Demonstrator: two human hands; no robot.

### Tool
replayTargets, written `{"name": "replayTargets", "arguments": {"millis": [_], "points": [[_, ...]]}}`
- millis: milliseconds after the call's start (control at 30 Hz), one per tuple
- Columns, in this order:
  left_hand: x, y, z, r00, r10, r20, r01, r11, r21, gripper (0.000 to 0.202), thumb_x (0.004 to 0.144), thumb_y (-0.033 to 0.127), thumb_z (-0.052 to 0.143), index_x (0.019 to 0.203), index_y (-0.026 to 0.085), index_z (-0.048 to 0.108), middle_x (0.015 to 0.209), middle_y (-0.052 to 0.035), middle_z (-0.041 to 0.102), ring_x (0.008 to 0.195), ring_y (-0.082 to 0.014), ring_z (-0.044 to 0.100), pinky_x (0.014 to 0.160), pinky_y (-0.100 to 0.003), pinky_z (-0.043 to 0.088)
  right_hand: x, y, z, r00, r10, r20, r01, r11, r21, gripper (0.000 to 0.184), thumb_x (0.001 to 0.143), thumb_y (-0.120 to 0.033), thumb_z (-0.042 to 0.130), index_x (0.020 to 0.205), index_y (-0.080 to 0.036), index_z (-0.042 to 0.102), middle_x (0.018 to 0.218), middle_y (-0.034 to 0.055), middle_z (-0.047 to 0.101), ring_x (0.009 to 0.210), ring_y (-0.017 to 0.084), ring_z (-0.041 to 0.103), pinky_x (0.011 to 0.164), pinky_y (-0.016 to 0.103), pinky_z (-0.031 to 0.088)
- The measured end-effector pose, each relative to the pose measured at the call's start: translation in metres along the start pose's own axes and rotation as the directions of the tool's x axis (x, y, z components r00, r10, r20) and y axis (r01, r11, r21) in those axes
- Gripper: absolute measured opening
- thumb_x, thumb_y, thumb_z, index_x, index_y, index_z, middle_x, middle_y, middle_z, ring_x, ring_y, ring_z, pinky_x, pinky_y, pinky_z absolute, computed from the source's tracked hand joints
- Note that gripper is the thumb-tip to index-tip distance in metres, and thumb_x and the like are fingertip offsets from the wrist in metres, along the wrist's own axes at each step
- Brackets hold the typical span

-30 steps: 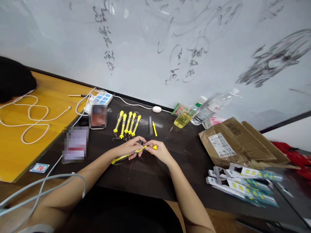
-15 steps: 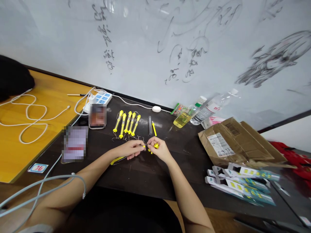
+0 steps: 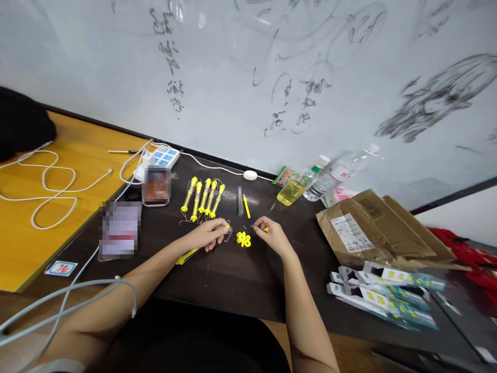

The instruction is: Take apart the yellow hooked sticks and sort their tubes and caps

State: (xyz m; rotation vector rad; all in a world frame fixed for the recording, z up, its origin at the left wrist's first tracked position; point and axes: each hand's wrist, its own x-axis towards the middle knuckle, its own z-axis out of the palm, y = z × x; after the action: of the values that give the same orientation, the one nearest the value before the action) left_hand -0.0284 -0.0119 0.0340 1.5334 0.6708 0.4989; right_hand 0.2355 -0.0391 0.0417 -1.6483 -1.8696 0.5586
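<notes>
My left hand [image 3: 207, 235] is closed around a long yellow tube [image 3: 186, 255] with a wire hook at its far end, held low over the dark table [image 3: 233, 280]. My right hand [image 3: 272, 234] pinches a tiny yellow and dark part between thumb and fingers, a little to the right. Between the two hands, small yellow caps [image 3: 244, 239] lie loose on the table. Behind them, several finished yellow tubes [image 3: 203, 198] lie in a row, with a clear tube and a yellow rod [image 3: 243, 203] beside them.
A power strip [image 3: 163, 156] and white cables sit at the back left, by the orange tabletop [image 3: 58, 207]. Bottles [image 3: 322, 178] lie at the back. A brown cardboard pack [image 3: 380, 228] and several flat boxes [image 3: 384, 295] are at right. Two blurred flat objects lie left of the tubes.
My hands have drawn apart. The yellow caps that my right hand held now lie on the table, and my right hand has moved right with a small part.
</notes>
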Motion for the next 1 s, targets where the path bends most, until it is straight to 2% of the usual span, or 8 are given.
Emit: {"name": "replayTargets", "arguments": {"millis": [233, 400, 533, 667, 767, 867, 1000], "points": [[0.001, 0.000, 0.002, 0.999, -0.043, -0.005, 0.043, 0.998, 0.049, 0.032, 0.087, 0.049, 0.045, 0.097, 0.018, 0.049, 0.064, 0.0057, 0.052, 0.035, -0.0042, 0.045, 0.031, -0.015, 0.037, 0.005, -0.001, 0.027, 0.997, -0.047, 0.054, 0.049, 0.998, -0.050, 0.016, 0.079, -0.034, 0.055, 0.085, -0.020, 0.063, 0.057, -0.0047, 0.048, 0.053, 0.012, 0.046, 0.056, 0.023, 0.035], [0.000, 0.004, 0.003, 0.999, -0.054, 0.003, 0.054, 0.997, 0.059, 0.033, 0.087, 0.050, 0.045, 0.095, 0.018, 0.048, 0.065, 0.0052, 0.051, 0.036, -0.0044, 0.045, 0.031, -0.015, 0.036, 0.007, -0.007, 0.034, 0.995, -0.047, 0.093, 0.060, 0.988, -0.142, 0.014, 0.079, -0.031, 0.056, 0.087, -0.023, 0.065, 0.059, -0.0039, 0.051, 0.054, 0.012, 0.048, 0.056, 0.022, 0.033], [0.000, 0.001, 0.003, 0.999, -0.044, 0.008, 0.043, 0.997, 0.061, 0.033, 0.087, 0.050, 0.046, 0.095, 0.018, 0.048, 0.065, 0.0051, 0.052, 0.036, -0.0048, 0.045, 0.031, -0.015, 0.036, 0.006, -0.010, 0.032, 0.993, -0.024, 0.115, 0.044, 0.984, -0.173, 0.015, 0.079, -0.031, 0.056, 0.088, -0.024, 0.066, 0.060, -0.0033, 0.052, 0.054, 0.012, 0.048, 0.056, 0.023, 0.032], [0.001, 0.000, 0.002, 0.999, -0.045, 0.008, 0.044, 0.996, 0.072, 0.033, 0.087, 0.049, 0.045, 0.098, 0.018, 0.049, 0.065, 0.0048, 0.052, 0.036, -0.0050, 0.045, 0.031, -0.015, 0.037, 0.005, -0.009, 0.025, 0.994, -0.014, 0.107, 0.027, 0.991, -0.128, 0.018, 0.080, -0.033, 0.053, 0.091, -0.023, 0.064, 0.061, -0.0032, 0.051, 0.055, 0.013, 0.048, 0.058, 0.024, 0.034], [0.001, 0.001, 0.001, 0.999, -0.045, 0.002, 0.045, 0.997, 0.071, 0.033, 0.087, 0.049, 0.044, 0.098, 0.018, 0.048, 0.065, 0.0048, 0.052, 0.035, -0.0048, 0.045, 0.031, -0.015, 0.036, 0.003, -0.005, 0.016, 0.998, -0.043, 0.043, 0.045, 0.998, -0.036, 0.020, 0.084, -0.025, 0.041, 0.095, -0.021, 0.057, 0.069, -0.0019, 0.052, 0.063, 0.014, 0.050, 0.065, 0.025, 0.038], [0.000, 0.002, 0.001, 0.999, -0.051, -0.005, 0.051, 0.996, 0.068, 0.031, 0.088, 0.047, 0.044, 0.098, 0.018, 0.048, 0.065, 0.0049, 0.051, 0.035, -0.0043, 0.044, 0.031, -0.015, 0.035, 0.002, 0.002, 0.008, 0.995, -0.093, -0.045, 0.094, 0.995, 0.028, 0.025, 0.078, -0.015, 0.035, 0.098, -0.020, 0.048, 0.083, 0.0011, 0.051, 0.075, 0.015, 0.051, 0.073, 0.027, 0.041], [0.000, 0.001, 0.000, 0.998, -0.055, -0.016, 0.055, 0.998, 0.038, 0.026, 0.089, 0.042, 0.044, 0.100, 0.019, 0.045, 0.065, 0.0047, 0.053, 0.036, -0.0052, 0.045, 0.031, -0.015, 0.036, 0.001, 0.004, 0.006, 0.992, -0.129, -0.015, 0.128, 0.991, -0.039, 0.024, 0.075, -0.012, 0.039, 0.096, -0.020, 0.047, 0.091, 0.0037, 0.051, 0.084, 0.017, 0.051, 0.078, 0.029, 0.041]]}}
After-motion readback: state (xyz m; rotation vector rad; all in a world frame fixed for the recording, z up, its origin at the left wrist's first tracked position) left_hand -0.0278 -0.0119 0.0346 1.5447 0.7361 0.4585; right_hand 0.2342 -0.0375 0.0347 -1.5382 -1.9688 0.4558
